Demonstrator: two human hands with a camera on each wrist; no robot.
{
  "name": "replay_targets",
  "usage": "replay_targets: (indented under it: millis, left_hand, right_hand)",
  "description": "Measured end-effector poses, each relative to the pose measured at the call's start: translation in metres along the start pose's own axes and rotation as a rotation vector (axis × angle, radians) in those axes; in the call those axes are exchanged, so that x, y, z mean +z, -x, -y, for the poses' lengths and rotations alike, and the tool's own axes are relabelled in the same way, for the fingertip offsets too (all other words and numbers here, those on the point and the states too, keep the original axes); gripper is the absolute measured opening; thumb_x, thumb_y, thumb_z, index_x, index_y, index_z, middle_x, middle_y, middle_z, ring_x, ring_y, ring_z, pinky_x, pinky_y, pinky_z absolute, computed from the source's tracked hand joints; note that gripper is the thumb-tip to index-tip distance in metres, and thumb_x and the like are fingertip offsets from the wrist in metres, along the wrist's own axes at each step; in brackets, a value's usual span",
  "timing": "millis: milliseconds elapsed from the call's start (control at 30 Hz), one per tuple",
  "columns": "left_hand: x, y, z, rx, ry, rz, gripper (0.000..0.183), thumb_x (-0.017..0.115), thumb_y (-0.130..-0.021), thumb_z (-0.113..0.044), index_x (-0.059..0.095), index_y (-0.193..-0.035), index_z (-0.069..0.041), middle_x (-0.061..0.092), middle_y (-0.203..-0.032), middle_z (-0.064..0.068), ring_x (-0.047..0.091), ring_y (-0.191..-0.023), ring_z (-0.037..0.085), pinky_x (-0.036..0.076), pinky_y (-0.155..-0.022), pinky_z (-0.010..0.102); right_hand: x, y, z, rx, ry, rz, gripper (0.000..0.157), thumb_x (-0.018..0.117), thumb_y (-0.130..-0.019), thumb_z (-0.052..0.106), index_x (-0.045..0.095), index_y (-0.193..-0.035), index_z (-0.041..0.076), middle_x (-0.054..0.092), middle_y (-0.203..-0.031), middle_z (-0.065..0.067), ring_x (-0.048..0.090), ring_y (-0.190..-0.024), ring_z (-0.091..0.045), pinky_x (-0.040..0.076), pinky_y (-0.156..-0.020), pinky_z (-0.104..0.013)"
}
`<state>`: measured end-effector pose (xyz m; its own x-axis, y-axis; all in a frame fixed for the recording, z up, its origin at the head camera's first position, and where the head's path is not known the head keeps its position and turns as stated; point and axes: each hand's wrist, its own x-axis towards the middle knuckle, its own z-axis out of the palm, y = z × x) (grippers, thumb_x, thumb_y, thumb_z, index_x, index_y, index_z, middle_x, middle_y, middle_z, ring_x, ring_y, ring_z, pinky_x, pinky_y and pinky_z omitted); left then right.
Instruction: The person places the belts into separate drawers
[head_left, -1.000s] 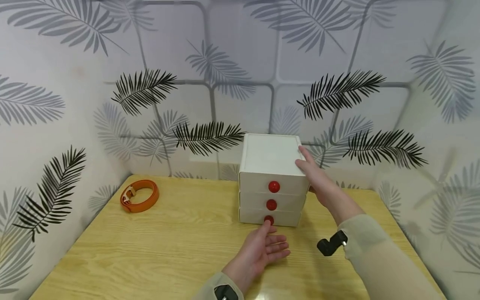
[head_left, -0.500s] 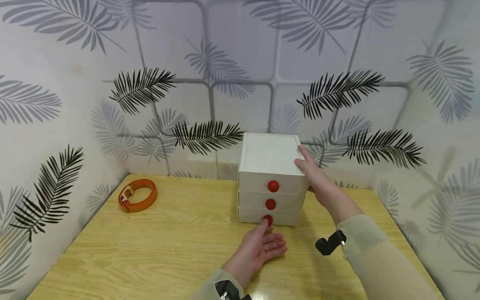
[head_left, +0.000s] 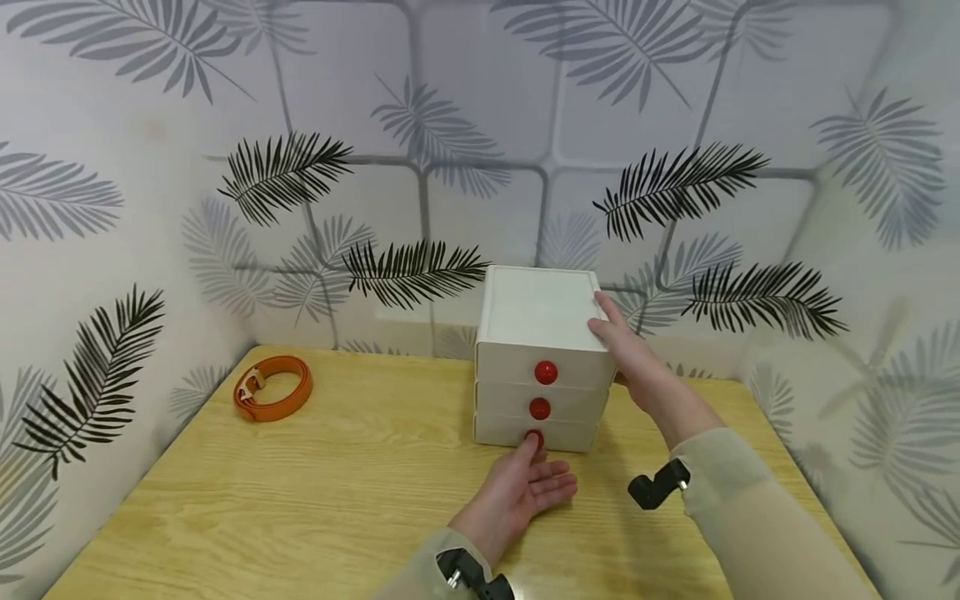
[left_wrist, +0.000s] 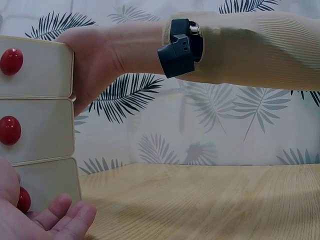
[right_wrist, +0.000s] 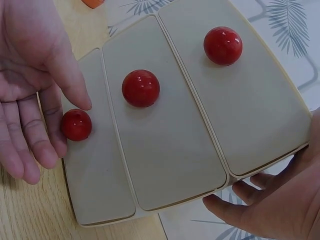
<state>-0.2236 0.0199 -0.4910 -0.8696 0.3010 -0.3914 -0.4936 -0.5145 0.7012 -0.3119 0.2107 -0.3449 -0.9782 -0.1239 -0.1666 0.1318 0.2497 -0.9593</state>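
Note:
A small white drawer unit (head_left: pixel 540 308) with three stacked drawers stands at the back of the table, each drawer front bearing a round red knob. All three drawers look closed. Down at the bottom drawer, my left hand (head_left: pixel 512 495) pinches the lowest knob (right_wrist: pixel 76 125) between thumb and forefinger, its other fingers extended palm up. Against the unit's right side, my right hand (head_left: pixel 636 360) grips the upper edge, with digits over the top and others along the side (right_wrist: pixel 227 210). The middle knob (head_left: pixel 539 408) and top knob (head_left: pixel 546 372) are untouched.
A coiled orange belt (head_left: pixel 288 407) with a pale buckle lies at the table's back left corner. The wooden table (head_left: pixel 300 500) meets leaf-patterned walls (head_left: pixel 450 125) at the back and sides. Both wrists wear black camera mounts (head_left: pixel 660 485).
The left thumb has settled slightly further over the lowest knob. The right hand keeps its place on the unit, and the drawers have not moved. The head view has shifted a little.

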Motion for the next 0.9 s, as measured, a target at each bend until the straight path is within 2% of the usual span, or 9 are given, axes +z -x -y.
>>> replay_targets:
  millis: [200,400,600,900]
  left_hand:
    - [0.002,-0.001,0.0,0.004,0.028,0.002,0.039,0.05,-0.12,-0.033,0.047,-0.128,0.005,0.071,-0.113,0.029,0.074,-0.114,0.047,0.061,-0.101,0.058]
    - [0.002,-0.003,-0.001,0.011,0.035,-0.012,0.036,0.049,-0.12,-0.031,0.047,-0.127,0.004,0.071,-0.111,0.027,0.075,-0.112,0.046,0.061,-0.101,0.057]
    - [-0.001,-0.006,0.002,0.0,0.044,-0.016,0.035,0.048,-0.121,-0.03,0.048,-0.126,0.004,0.07,-0.116,0.029,0.073,-0.117,0.048,0.06,-0.103,0.056]
    - [0.0,-0.011,-0.001,0.004,0.046,-0.011,0.032,0.05,-0.119,-0.028,0.05,-0.124,0.004,0.068,-0.118,0.029,0.074,-0.114,0.044,0.061,-0.103,0.055]
  right_hand:
    - [0.001,0.0,0.001,0.0,0.01,-0.005,0.07,0.034,-0.119,0.04,-0.007,-0.176,0.044,-0.016,-0.184,-0.009,0.003,-0.167,-0.042,0.019,-0.129,-0.072]
    - [0.002,0.001,0.001,-0.003,0.011,-0.003,0.07,0.035,-0.119,0.04,-0.007,-0.176,0.044,-0.015,-0.184,-0.009,0.003,-0.167,-0.042,0.019,-0.129,-0.073]
    - [0.003,0.001,-0.001,0.01,0.01,-0.004,0.071,0.035,-0.119,0.04,-0.006,-0.176,0.044,-0.015,-0.184,-0.01,0.004,-0.167,-0.042,0.019,-0.129,-0.072]
    - [0.002,0.0,-0.001,-0.001,0.011,-0.009,0.071,0.035,-0.119,0.04,-0.006,-0.176,0.044,-0.016,-0.184,-0.009,0.003,-0.167,-0.042,0.02,-0.128,-0.072]
